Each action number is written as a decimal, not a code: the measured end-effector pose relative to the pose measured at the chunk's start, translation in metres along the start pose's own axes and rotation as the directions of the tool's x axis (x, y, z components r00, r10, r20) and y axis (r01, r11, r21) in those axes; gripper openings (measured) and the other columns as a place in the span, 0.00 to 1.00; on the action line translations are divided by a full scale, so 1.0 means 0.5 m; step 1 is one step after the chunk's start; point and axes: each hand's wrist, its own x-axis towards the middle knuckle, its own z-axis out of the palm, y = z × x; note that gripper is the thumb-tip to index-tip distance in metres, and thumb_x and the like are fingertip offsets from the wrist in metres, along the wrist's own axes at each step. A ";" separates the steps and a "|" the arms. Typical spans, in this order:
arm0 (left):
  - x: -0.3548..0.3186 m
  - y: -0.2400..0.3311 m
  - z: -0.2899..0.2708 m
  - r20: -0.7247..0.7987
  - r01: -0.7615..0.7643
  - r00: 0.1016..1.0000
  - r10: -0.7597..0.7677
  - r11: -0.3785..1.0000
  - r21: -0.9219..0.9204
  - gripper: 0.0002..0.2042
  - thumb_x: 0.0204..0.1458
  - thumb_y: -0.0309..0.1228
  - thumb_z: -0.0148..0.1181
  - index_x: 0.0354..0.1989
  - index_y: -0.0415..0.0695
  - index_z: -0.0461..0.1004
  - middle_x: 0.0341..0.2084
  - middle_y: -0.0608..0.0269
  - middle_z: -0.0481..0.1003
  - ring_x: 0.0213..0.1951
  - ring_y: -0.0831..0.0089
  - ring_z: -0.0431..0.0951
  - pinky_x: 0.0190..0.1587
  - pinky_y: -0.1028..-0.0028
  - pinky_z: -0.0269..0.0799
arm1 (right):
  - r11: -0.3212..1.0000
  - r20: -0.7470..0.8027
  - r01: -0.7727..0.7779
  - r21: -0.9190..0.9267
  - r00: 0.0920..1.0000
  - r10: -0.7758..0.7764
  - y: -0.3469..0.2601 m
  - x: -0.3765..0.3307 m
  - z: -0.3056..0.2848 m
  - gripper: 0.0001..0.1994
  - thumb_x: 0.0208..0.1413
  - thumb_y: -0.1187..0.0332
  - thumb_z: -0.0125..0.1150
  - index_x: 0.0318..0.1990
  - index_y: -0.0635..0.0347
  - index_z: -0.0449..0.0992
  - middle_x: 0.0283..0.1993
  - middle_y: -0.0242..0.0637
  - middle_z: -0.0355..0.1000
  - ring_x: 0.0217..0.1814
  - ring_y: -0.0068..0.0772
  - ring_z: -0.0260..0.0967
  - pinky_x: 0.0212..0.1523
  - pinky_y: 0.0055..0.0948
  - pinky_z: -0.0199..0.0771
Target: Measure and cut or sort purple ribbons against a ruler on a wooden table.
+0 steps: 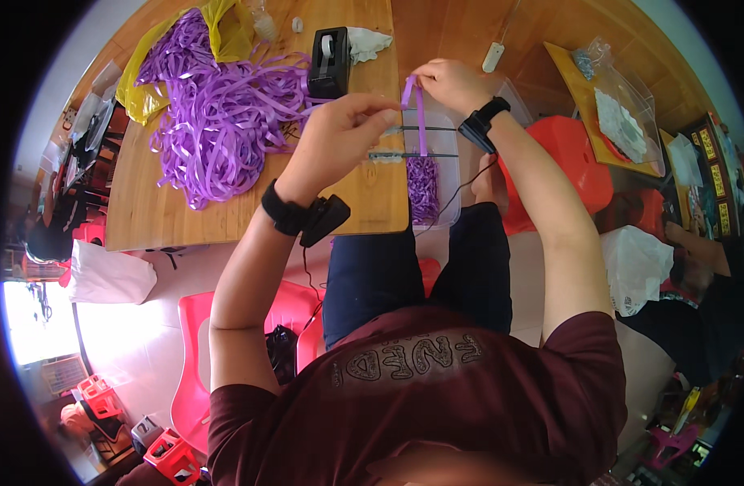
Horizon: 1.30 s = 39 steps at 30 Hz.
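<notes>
seeing my right hand (451, 81) pinched shut on the top end of a purple ribbon strip (420, 121). my left hand (340, 130) is curled closed just beside it, fingertips at the strip's side; can't tell if it grips. strip runs lengthwise away from me, over a clear plastic box (446, 146) at the table edge. loose purple ribbon pile (218, 121) lies left, spilling from a yellow bag (226, 28). black tape dispenser (330, 61) stands behind the left hand.
</notes>
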 end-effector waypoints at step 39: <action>0.145 -0.142 0.081 0.277 -0.200 0.959 0.053 0.819 0.537 0.14 0.53 0.44 0.60 0.37 0.49 0.84 0.32 0.58 0.82 0.38 0.57 0.81 0.43 0.62 0.76 | 0.096 0.558 -0.680 0.727 0.667 0.494 -0.189 -0.345 0.141 0.14 0.58 0.58 0.66 0.40 0.61 0.82 0.26 0.24 0.67 0.23 0.16 0.61 0.22 0.18 0.61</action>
